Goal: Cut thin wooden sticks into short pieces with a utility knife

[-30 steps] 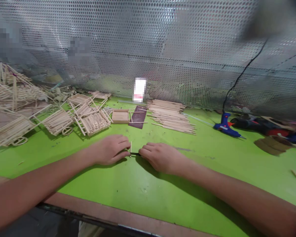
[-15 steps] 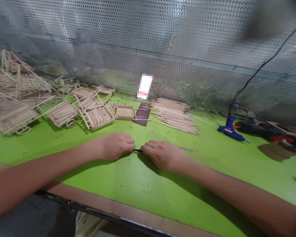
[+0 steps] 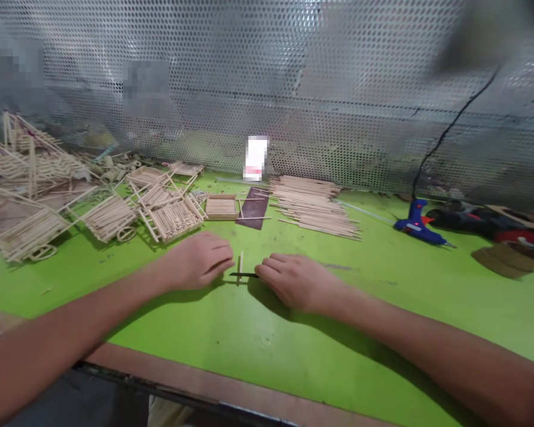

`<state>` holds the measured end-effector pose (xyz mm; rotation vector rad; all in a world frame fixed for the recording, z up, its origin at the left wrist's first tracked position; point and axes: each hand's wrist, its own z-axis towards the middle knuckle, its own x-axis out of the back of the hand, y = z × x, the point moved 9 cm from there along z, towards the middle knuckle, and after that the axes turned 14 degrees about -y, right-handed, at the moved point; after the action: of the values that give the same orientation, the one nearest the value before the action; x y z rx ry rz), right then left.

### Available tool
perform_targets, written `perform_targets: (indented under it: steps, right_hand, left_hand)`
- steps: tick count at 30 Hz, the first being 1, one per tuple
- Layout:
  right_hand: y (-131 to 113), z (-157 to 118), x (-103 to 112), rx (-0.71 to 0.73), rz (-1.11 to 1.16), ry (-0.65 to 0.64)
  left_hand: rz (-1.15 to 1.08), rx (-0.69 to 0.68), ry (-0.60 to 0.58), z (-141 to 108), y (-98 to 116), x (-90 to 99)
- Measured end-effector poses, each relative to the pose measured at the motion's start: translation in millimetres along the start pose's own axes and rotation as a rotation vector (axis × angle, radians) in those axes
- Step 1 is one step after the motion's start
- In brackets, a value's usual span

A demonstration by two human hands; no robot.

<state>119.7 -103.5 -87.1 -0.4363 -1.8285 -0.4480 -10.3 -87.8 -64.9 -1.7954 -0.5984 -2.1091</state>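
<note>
Bright green tabletop (image 3: 267, 350), a loose stack of pale wooden sticks (image 3: 314, 207) at far centre, a blue glue gun (image 3: 420, 224) at far right. Near centre, two half-curled hands, grip unclear: left hand (image 3: 198, 261) just beside and right hand (image 3: 298, 281) with fingertips against a thin dark stick (image 3: 244, 274) crossing a short pale wooden stick (image 3: 239, 267).
</note>
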Motion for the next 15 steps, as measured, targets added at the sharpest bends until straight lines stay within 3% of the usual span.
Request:
perform_targets:
  steps: [3,7,15]
  right_hand:
    - [2.9,-3.5,-0.9,-0.001,0.021,-0.03]
    - [3.6,-0.8,-1.3,-0.009,0.011,-0.031]
    - [0.0,1.6,-2.0,0.01,-0.036,-0.002]
  left_hand:
    - [0.026,0.053,0.046,-1.9,-14.1,0.4]
    - [-0.002,0.18,0.02,-3.3,-28.3,-4.8]
    - [-0.081,0.068,-0.128,13.6,9.9,-18.4]
